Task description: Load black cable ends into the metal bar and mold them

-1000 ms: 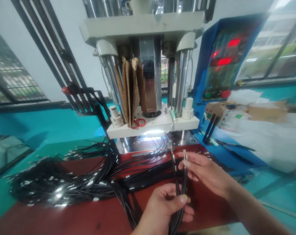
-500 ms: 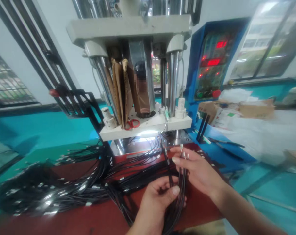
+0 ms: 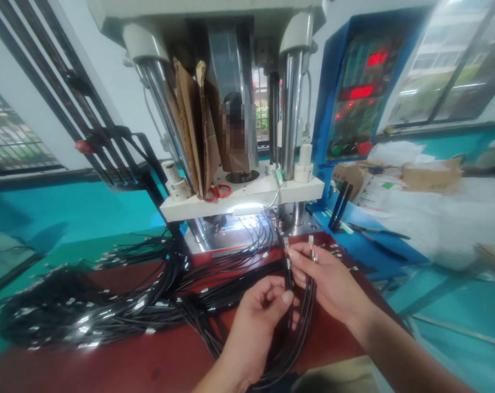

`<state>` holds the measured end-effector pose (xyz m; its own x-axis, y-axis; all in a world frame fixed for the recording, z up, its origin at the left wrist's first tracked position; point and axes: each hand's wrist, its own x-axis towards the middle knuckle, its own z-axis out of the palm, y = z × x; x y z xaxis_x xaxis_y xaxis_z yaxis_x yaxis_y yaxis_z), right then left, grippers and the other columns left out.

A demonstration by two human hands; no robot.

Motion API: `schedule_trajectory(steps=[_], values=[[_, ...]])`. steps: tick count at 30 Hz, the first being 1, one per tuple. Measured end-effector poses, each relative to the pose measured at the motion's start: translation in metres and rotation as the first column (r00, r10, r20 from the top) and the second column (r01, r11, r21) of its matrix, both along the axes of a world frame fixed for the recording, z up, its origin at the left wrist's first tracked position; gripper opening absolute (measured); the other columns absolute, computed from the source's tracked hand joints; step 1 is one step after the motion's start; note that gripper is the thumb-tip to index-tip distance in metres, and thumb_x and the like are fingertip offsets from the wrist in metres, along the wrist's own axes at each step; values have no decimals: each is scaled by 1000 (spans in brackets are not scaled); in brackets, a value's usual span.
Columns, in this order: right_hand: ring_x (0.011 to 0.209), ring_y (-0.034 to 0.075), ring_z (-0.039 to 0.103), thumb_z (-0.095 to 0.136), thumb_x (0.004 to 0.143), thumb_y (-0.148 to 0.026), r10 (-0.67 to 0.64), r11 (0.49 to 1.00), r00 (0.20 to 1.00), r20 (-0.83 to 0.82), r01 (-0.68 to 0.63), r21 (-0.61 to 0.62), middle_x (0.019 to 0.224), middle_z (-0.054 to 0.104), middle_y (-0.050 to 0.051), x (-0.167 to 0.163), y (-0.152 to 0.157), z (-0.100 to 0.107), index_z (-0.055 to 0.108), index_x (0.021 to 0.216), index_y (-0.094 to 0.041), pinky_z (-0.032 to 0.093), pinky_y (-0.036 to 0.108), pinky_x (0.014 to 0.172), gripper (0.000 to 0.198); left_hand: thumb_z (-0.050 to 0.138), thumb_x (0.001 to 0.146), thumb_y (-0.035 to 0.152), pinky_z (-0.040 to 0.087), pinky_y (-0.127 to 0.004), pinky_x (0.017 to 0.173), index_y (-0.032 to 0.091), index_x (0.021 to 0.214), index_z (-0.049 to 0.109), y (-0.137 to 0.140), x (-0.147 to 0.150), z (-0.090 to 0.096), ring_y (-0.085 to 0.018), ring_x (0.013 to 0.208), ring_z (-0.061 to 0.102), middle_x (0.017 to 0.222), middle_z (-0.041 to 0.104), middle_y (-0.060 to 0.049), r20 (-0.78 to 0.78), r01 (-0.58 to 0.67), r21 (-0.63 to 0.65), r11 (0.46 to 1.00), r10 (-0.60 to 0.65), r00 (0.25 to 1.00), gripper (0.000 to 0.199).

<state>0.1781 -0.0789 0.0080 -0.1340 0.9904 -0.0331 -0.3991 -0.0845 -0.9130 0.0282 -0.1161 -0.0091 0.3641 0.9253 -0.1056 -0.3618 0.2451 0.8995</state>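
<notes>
Over the front of the dark red table, my left hand (image 3: pixel 264 316) is closed around thin black cables (image 3: pixel 300 327), thumb against fingers. My right hand (image 3: pixel 329 278) is beside it, slightly higher. Its thumb and forefinger pinch a black cable near a metal end (image 3: pixel 287 245), while other cable ends with silver connectors (image 3: pixel 311 240) stand up along its fingers. The held cables curve down and back beneath my left wrist. Behind both hands, several cables run into the lit base of a press (image 3: pixel 227 237). My palms hide part of the held strands.
A large pile of black cables (image 3: pixel 87 311) covers the left of the red table (image 3: pixel 157 365). Red-handled scissors (image 3: pixel 218 192) and cardboard (image 3: pixel 194 125) rest on the press plate. At right are a blue control box (image 3: pixel 354 87), a blue surface holding tweezers (image 3: pixel 378 232), and white bags (image 3: pixel 469 218).
My right thumb and forefinger have moved onto a cable's metal end, closer to my left hand. The left hand has shifted slightly left and upward. The camera view has tilted down a little.
</notes>
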Motion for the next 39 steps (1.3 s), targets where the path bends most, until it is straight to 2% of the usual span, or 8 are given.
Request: schedule_trajectory(steps=[7,13,15,19,24,27,32,39], values=[[54,6,40,76,79,-27,-52,991,999,16,49,128,66,53,-4,3,-2,5,65,86,-19,31,21,51,15,65,86,26,42,-24,63,14,102,60,7,-2,2,-9,63,53,78,57,0,28,-46,37,998,45,999,21],[53,7,38,74,80,-28,22,999,1000,-21,-21,47,63,50,-4,3,-1,16,62,80,-19,29,21,50,15,59,90,28,41,-24,61,14,101,56,8,-1,11,-8,63,51,84,56,-1,90,10,40,999,-13,996,18],[53,7,38,74,80,-28,16,998,1000,4,-16,67,62,50,-5,3,-1,18,62,79,-18,29,22,50,15,62,88,26,41,-24,61,14,101,55,9,0,14,-7,65,50,85,56,-1,110,10,68,998,-18,994,18],[52,7,38,75,78,-26,17,992,996,87,-28,125,58,50,-4,3,0,19,64,76,-17,28,22,50,15,70,81,19,38,-20,58,14,101,56,13,2,24,-6,67,47,88,56,-1,153,-20,108,994,4,988,25],[60,9,45,74,79,-27,71,995,992,104,-78,67,68,57,-1,1,1,22,64,78,-18,31,22,53,14,71,81,21,32,-17,50,14,99,58,19,7,35,-3,58,42,76,55,2,170,-71,98,993,53,984,23],[60,9,44,73,81,-28,83,994,993,86,-89,67,69,58,0,0,0,24,62,78,-18,31,23,54,15,73,79,22,30,-17,49,14,96,58,20,6,37,-3,56,41,77,56,2,146,-34,101,994,19,989,24],[51,7,29,71,83,-29,24,994,998,50,-29,102,56,39,-7,0,-2,30,60,78,-18,23,23,48,16,74,77,27,37,-21,53,14,89,60,19,-4,34,-5,55,45,77,54,1,-2,176,45,983,-176,984,23],[51,9,35,69,84,-34,-85,982,971,222,44,181,55,43,-6,2,-1,30,61,79,-19,27,25,50,18,70,80,36,36,-21,51,16,93,60,20,-4,32,-7,54,45,67,50,3,-4,151,21,988,-151,989,26]])
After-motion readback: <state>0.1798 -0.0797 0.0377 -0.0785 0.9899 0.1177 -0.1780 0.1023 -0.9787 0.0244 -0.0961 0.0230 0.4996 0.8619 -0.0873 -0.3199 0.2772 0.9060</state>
